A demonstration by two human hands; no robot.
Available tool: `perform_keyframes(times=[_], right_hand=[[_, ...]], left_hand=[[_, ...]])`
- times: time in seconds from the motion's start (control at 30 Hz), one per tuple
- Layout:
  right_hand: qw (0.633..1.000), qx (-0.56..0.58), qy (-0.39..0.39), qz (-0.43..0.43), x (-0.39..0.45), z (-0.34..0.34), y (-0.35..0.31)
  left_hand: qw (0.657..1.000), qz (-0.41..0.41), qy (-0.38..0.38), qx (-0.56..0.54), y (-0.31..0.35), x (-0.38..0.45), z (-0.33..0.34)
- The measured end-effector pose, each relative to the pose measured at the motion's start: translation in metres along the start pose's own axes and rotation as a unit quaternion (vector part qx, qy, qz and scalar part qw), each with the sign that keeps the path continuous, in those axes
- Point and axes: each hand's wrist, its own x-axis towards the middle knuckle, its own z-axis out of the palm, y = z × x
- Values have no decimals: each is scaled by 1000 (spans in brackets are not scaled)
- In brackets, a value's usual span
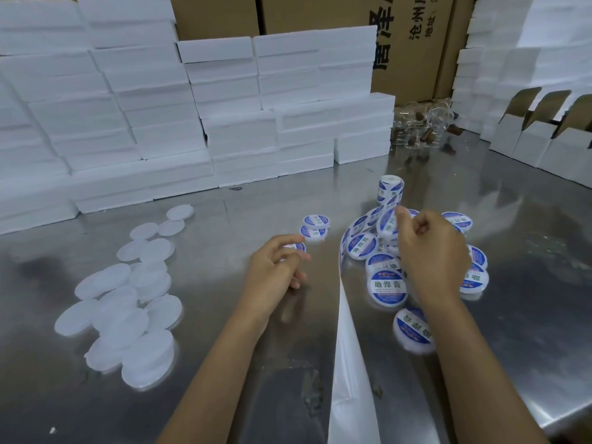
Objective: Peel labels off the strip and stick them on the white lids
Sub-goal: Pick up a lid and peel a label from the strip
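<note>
Several plain white lids (128,302) lie scattered on the left of the steel table (224,363). My left hand (275,270) holds a labelled lid (296,247) in its curled fingertips, just left of two labelled lids (315,227). My right hand (429,251) pinches a blue-and-white round label (387,223) on the strip. The label roll (390,187) stands upright behind it. The bare white backing strip (347,363) trails toward me between my arms. Several labelled lids (387,283) lie piled around my right hand.
Stacks of white foam boxes (160,116) wall off the back and left. Brown cartons (410,43) stand behind them. Glass bottles with corks (423,129) lie at the back right. Open white cardboard boxes (544,139) line the right edge.
</note>
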Motion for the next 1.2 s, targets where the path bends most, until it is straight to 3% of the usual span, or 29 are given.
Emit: perform_keyframes(times=[0.3, 0.6, 0.7, 0.83, 0.97, 1.1, 1.2], right_hand=[[997, -73, 1, 12, 5, -4, 10], [978, -52, -43, -200, -34, 13, -30], [962, -33, -91, -254, -51, 19, -49], [892, 10, -259, -371, -69, 27, -85], [807, -10, -444, -390, -82, 48, -126], [739, 3, -550, -389, -112, 76, -160], [719, 4, -579, -384, -131, 90, -167]], left_hand=[[999, 4, 42, 15, -9, 7, -8], [989, 3, 149, 8, -11, 19, -29], [983, -1, 184, -9, -5, 20, -35], [969, 23, 240, -54, 13, 18, -53], [953, 44, 279, -106, 29, 13, -81], [934, 37, 334, -124, 31, 7, -108], [919, 27, 370, -137, 28, 3, -125]])
